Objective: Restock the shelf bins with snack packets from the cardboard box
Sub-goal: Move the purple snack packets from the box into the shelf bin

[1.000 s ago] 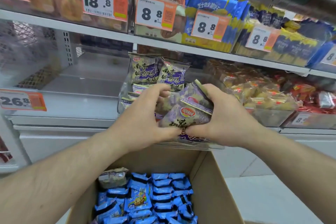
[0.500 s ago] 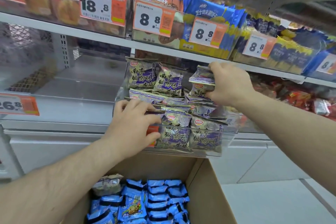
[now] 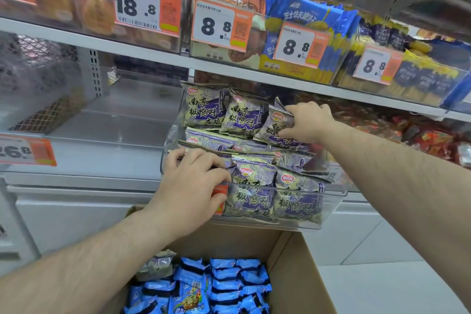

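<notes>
Head view: purple snack packets [image 3: 251, 202] fill clear bin [image 3: 334, 208]. Right hand [image 3: 307, 122] pinches upright packet [image 3: 276, 126] at bin's back. Left hand [image 3: 190, 190] presses flat on front stack. Cardboard box [image 3: 295, 270] below both hands, blue packets [image 3: 226, 285] inside.

Orange-and-white price tags [image 3: 146, 5] reading 18.8 and 8.8 are clipped along the upper shelf rail, above the fingers. Blue-and-yellow biscuit packs [image 3: 309, 20] are stacked behind them. Red-wrapped goods [image 3: 430, 139] are seen right of the fingers, blurred.
</notes>
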`<action>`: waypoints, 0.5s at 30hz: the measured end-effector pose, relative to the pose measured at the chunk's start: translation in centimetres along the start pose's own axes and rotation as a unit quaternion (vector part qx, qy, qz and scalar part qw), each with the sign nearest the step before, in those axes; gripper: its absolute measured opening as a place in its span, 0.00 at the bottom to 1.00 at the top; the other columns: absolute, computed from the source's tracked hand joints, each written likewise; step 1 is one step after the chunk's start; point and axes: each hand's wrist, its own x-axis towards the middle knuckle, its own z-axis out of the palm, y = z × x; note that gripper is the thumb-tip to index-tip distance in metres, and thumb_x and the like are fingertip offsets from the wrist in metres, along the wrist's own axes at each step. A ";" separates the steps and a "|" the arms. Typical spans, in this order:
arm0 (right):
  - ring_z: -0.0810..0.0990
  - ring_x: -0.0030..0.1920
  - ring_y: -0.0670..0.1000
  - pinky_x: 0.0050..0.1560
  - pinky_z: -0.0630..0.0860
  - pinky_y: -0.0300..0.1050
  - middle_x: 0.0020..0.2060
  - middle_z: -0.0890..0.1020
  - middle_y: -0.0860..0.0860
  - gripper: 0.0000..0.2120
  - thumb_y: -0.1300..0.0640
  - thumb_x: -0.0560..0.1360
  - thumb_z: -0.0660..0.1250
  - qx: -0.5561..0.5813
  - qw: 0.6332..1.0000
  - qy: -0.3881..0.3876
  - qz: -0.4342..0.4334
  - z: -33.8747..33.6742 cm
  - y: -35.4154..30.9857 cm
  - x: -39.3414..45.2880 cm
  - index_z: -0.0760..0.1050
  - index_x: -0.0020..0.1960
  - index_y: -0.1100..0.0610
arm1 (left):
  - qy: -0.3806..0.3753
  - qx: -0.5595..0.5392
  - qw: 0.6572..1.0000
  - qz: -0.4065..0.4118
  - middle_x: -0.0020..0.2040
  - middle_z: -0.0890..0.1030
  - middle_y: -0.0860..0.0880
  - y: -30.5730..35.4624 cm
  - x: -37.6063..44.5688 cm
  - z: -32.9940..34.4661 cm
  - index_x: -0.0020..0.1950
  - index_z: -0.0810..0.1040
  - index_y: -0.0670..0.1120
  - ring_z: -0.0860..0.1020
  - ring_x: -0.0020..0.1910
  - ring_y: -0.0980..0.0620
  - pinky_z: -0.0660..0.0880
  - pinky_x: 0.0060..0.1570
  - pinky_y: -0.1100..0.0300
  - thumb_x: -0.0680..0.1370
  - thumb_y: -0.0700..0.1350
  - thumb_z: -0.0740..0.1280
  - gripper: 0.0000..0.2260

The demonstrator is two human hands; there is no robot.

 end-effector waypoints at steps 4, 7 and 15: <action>0.74 0.61 0.60 0.60 0.69 0.54 0.58 0.77 0.57 0.27 0.40 0.70 0.72 -0.022 0.994 0.108 0.024 0.1 -1.0 0.1 0.72 0.62 0.53 | -0.002 0.003 1.000 0.004 0.51 0.78 0.58 0.0 0.0 0.0 0.46 0.81 0.56 0.73 0.55 0.50 0.60 0.59 0.49 0.66 0.54 0.68 0.10; 0.78 0.54 0.59 0.53 0.72 0.52 0.52 0.80 0.56 0.19 0.49 0.71 0.74 -0.048 0.977 0.208 0.024 1.8 -2.0 0.1 0.73 0.56 0.57 | -0.001 0.006 1.000 0.006 0.51 0.78 0.58 0.0 0.0 -0.1 0.45 0.81 0.56 0.72 0.55 0.50 0.60 0.60 0.49 0.67 0.54 0.68 0.09; 0.40 0.78 0.52 0.75 0.41 0.61 0.79 0.43 0.51 0.39 0.42 0.78 0.56 0.074 0.997 0.007 0.029 4.8 -1.4 2.5 0.42 0.79 0.56 | -0.020 0.003 1.000 -0.002 0.49 0.77 0.60 0.1 -0.1 -0.1 0.45 0.80 0.57 0.74 0.55 0.51 0.60 0.60 0.48 0.66 0.54 0.68 0.09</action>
